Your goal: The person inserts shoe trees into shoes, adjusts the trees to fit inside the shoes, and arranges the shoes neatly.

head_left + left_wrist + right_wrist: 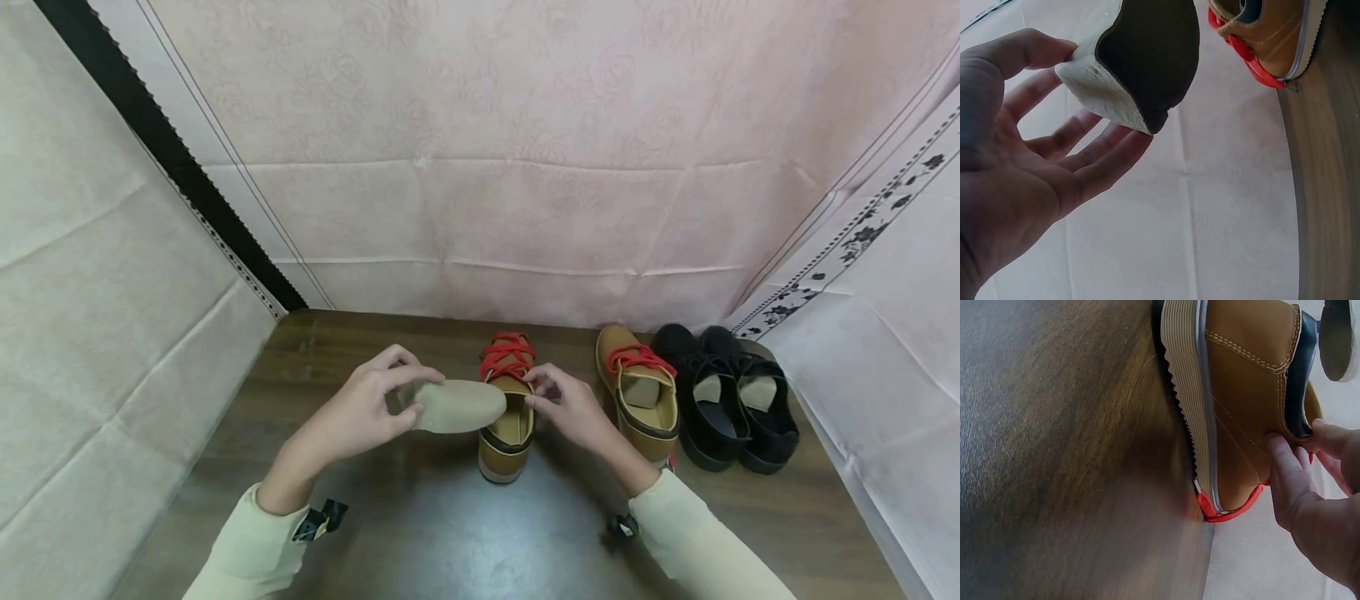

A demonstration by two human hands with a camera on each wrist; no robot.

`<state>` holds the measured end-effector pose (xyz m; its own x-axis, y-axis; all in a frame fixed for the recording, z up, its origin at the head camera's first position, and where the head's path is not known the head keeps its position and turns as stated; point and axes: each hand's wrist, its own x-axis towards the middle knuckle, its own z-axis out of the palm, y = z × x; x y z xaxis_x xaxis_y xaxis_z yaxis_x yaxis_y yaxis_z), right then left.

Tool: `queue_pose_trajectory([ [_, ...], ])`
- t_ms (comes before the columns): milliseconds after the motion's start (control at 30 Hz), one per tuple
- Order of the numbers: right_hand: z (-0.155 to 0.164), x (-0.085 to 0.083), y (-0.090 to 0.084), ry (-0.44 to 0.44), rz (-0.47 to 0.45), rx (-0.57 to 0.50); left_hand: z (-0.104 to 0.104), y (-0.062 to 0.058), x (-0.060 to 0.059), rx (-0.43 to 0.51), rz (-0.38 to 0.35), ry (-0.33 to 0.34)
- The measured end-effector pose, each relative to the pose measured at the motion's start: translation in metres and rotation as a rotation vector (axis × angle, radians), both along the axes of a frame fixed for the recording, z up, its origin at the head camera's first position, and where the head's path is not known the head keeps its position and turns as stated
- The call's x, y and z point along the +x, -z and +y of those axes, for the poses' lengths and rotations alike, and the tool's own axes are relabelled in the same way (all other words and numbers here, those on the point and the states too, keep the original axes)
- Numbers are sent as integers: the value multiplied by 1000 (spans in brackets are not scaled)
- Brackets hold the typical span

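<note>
My left hand (371,408) pinches a pale insole (461,407) at one end, thumb on one side and fingers on the other. The insole lies nearly level, its free rounded end overlapping the opening of a brown shoe (501,462) with red laces (507,354). In the left wrist view, the insole's dark underside (1154,56) shows, and its held end is bent. My right hand (566,408) is at the right side of this shoe. The right wrist view has its thumb at the dark collar (1297,394) and its fingers against the outer side.
To the right stands a matching brown shoe (651,408) with red laces. Beside it is a pair of black shoes (712,433) with pale patches inside. All stand on a dark wooden surface (420,533), with pale patterned cloth (480,208) behind and at both sides.
</note>
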<state>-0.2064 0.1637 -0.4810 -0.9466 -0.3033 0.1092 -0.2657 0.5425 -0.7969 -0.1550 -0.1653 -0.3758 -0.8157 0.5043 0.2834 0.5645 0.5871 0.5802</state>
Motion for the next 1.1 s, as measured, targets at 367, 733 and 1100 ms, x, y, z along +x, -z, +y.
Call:
queue_pose_trajectory([
  [367, 1, 0, 0, -1, -3, 4, 15, 1, 2, -48, 6, 40],
  [733, 0, 0, 1, 9, -18, -10, 33, 3, 2, -95, 56, 62],
  [1100, 1, -1, 2, 0, -4, -2, 56, 6, 2, -183, 112, 62],
])
